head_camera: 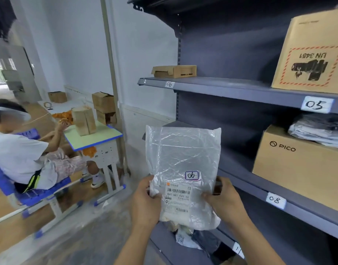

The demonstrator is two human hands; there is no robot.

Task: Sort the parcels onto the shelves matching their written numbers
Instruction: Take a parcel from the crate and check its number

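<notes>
Here you have both forearms raised from the bottom of the view, holding a white plastic mailer bag (183, 153) upright in the air just in front of the grey shelving. Your left hand (145, 201) grips the bag's lower left edge, thumb laid across the front and fingers curled behind. Your right hand (223, 201) mirrors it on the lower right edge, so neither hand is slack and both clasp the bag. A printed shipping label (177, 196) sits between your thumbs, and just above it is a handwritten sticker (191, 175) that reads 06. Higher up, well apart from the bag, the shelf tag 06 (169, 84) marks a shelf carrying a flat cardboard box (174, 71). To your right are the tags 05 (316, 104) and 08 (275, 200), with a PICO carton (290, 161) standing between them.
</notes>
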